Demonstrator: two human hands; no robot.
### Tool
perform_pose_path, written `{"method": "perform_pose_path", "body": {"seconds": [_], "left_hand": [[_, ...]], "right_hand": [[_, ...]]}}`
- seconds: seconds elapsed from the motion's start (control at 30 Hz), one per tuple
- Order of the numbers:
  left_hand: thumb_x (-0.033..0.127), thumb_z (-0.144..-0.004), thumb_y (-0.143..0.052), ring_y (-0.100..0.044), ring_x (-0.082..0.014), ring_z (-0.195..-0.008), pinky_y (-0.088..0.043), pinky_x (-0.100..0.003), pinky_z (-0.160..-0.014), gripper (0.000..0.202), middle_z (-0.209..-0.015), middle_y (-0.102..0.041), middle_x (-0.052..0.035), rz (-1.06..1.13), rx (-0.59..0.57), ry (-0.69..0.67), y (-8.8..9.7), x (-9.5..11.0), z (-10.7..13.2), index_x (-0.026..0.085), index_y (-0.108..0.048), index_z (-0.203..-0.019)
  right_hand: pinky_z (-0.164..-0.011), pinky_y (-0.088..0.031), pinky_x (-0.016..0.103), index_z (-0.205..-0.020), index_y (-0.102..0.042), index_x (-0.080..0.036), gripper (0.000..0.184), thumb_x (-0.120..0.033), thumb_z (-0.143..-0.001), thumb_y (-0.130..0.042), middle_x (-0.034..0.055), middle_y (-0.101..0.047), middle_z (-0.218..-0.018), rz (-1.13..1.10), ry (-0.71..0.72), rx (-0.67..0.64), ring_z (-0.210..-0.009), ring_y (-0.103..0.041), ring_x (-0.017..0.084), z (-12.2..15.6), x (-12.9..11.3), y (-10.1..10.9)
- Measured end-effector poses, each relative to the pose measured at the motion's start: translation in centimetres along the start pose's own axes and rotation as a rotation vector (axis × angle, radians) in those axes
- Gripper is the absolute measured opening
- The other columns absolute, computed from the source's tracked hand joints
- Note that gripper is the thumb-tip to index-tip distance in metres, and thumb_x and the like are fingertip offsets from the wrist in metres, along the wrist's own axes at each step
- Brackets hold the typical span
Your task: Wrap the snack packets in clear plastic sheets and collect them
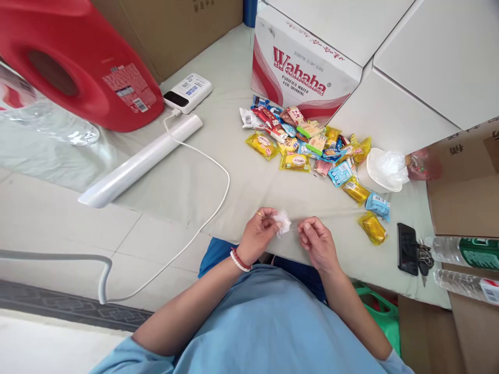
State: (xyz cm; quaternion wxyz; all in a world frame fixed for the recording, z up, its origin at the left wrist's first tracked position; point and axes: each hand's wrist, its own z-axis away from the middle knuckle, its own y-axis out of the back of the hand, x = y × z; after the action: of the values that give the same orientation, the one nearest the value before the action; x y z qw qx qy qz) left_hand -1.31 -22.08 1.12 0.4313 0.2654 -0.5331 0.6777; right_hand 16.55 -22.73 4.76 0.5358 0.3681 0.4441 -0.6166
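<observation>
Between the thumb and fingers of my left hand (259,232) is a small crumpled wad of thin white plastic film (284,222). My right hand (317,240) is closed in a pinch just to the right of the wad, apart from it. Whatever its fingertips hold, if anything, is too small to make out. Both hands are above the near edge of the cloth-covered table (241,189). Beyond them lies a pile of wrapped snacks (296,132). A yellow snack packet (373,227) lies right of my right hand.
A white tub (372,174) with crumpled clear plastic stands right of the snacks, before a Wahaha carton (300,78). At right lie a phone (407,248), keys (424,259) and bottles (473,252). A power bank (189,92), white cable (224,200), white tube (144,161) and red jug (97,67) occupy the left.
</observation>
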Motion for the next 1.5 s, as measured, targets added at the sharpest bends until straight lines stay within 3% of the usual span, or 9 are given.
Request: {"method": "perform_pose_path", "body": {"seconds": [0.13,0.37,0.5,0.6,0.73,0.87,1.17,1.37,1.5], "left_hand": [[0.037,-0.08,-0.084,-0.069,-0.0162,-0.084,-0.056,-0.031,-0.08,0.035,-0.102,-0.07,-0.0045,-0.207,-0.033,-0.097,-0.3,-0.7,0.6,0.02,-0.066,-0.104],[0.045,-0.08,-0.084,-0.069,-0.0187,-0.096,-0.059,-0.032,-0.084,0.031,-0.105,-0.069,-0.0065,-0.21,0.061,-0.145,0.8,0.6,0.4,0.018,-0.068,-0.087],[0.067,-0.085,-0.072,-0.07,-0.0183,-0.082,-0.059,-0.028,-0.061,0.049,-0.096,-0.068,-0.0048,-0.144,0.023,0.056,0.0,1.7,0.9,0.02,-0.063,-0.095],[0.068,-0.079,-0.077,-0.069,-0.0171,-0.073,-0.057,-0.028,-0.06,0.052,-0.082,-0.067,-0.0015,-0.169,-0.082,0.151,-0.7,1.8,1.2,0.019,-0.06,-0.087],[0.059,-0.076,-0.083,-0.067,-0.0161,-0.071,-0.056,-0.029,-0.065,0.046,-0.075,-0.065,0.0003,-0.221,-0.066,0.062,-1.0,1.4,1.2,0.019,-0.061,-0.082],[0.05,-0.075,-0.087,-0.06,-0.0132,-0.07,-0.053,-0.028,-0.065,0.039,-0.079,-0.064,0.0001,-0.233,-0.082,-0.026,-0.3,1.6,1.2,0.018,-0.066,-0.079],[0.043,-0.07,-0.091,-0.063,-0.0149,-0.081,-0.055,-0.033,-0.083,0.037,-0.085,-0.066,-0.0009,0.031,0.029,0.101,2.0,3.0,0.7,0.018,-0.066,-0.081],[0.034,-0.073,-0.088,-0.055,-0.03,-0.134,-0.048,-0.047,-0.11,0.048,-0.144,-0.06,-0.0108,-0.505,0.055,-0.338,1.4,3.3,1.1,0.027,-0.072,-0.118],[0.035,-0.086,-0.076,-0.066,-0.0292,-0.11,-0.048,-0.049,-0.106,0.01,-0.102,-0.076,-0.009,-0.7,-0.091,-0.419,1.1,3.1,1.1,0.028,-0.081,-0.091]], "right_hand": [[-0.058,-0.041,0.023,-0.092,-0.074,-0.022,0.034,-0.051,-0.081,-0.085,0.001,-0.064,-0.082,0.209,0.051,-0.068,-0.068,-0.049,0.012,-0.1,0.1,-0.7],[-0.054,-0.036,0.024,-0.085,-0.069,-0.021,0.034,-0.046,-0.073,-0.09,-0.0021,-0.059,-0.075,0.073,0.049,0.033,-0.058,-0.043,0.01,-0.6,-0.2,0.5],[-0.066,-0.044,0.026,-0.088,-0.072,-0.023,0.018,-0.038,-0.085,-0.083,0.0006,-0.062,-0.084,0.238,0.26,-0.01,-0.073,-0.053,0.013,0.1,-0.1,0.8],[-0.077,-0.049,0.03,-0.093,-0.074,-0.025,0.011,-0.035,-0.091,-0.077,0.0035,-0.064,-0.094,0.381,0.387,-0.103,-0.086,-0.059,0.017,0.5,0.3,0.7],[-0.081,-0.052,0.032,-0.108,-0.071,-0.026,0.027,-0.044,-0.089,-0.079,0.0041,-0.067,-0.1,0.338,0.27,-0.118,-0.089,-0.062,0.019,0.4,0.9,0.3],[-0.081,-0.05,0.03,-0.094,-0.072,-0.023,0.027,-0.047,-0.086,-0.082,0.0024,-0.068,-0.091,0.239,0.17,-0.103,-0.085,-0.06,0.017,-0.2,0.7,0.3],[-0.052,-0.036,0.02,-0.084,-0.062,-0.021,0.04,-0.039,-0.07,-0.095,-0.0038,-0.059,-0.072,-0.196,-0.126,0.009,-0.055,-0.04,0.007,-0.3,-2.5,2.6],[-0.048,-0.031,0.017,-0.081,-0.062,-0.019,0.043,-0.041,-0.067,-0.097,-0.0057,-0.052,-0.066,-0.205,-0.184,-0.014,-0.054,-0.038,0.005,0.2,-1.9,2.1],[-0.047,-0.032,0.019,-0.08,-0.062,-0.02,0.044,-0.044,-0.067,-0.096,-0.0057,-0.052,-0.064,-0.156,-0.171,-0.045,-0.053,-0.036,0.005,0.1,-2.1,1.8]]}}
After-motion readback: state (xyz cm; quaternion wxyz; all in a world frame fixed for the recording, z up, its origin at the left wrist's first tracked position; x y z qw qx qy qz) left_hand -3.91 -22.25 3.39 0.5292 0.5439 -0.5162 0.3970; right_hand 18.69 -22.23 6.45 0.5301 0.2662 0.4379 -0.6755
